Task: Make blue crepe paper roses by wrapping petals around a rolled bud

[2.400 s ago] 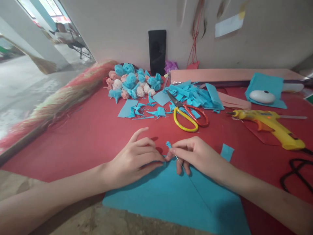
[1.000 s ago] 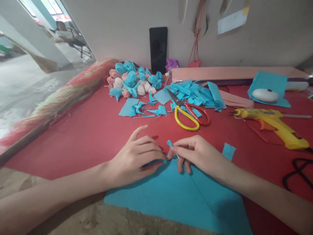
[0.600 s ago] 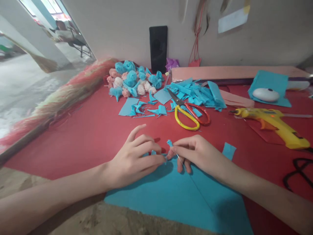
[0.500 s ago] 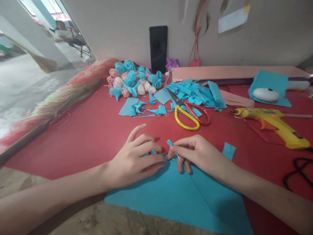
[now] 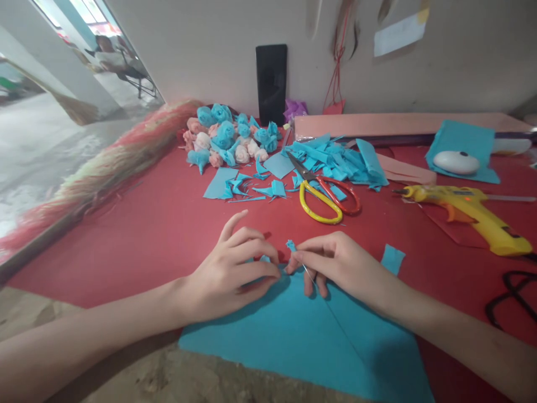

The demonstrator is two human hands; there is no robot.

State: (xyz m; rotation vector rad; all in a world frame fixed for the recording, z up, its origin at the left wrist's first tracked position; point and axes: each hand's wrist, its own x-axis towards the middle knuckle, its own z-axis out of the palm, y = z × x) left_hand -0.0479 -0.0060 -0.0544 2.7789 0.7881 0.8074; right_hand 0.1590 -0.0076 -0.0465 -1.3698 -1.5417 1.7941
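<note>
Between the thumb and fingers of my right hand is a thin wire stem. Its tip carries a small blue paper bud, and the wire slants down to the right over a big blue paper sheet. My left hand is just left of the bud, apart from it, with its fingers bent and the thumb and fingertips drawn together. Whatever those tips may pinch is too small or hidden to make out. Small blue paper pieces show partly behind the left fingers.
Scissors lie by a heap of blue paper strips. Paper roses are piled at the back left, near an upright phone. A yellow glue gun and a white mouse-shaped object lie at right.
My left hand has shifted slightly left, away from the bud. My right hand keeps its hold on the wire stem, almost still.
</note>
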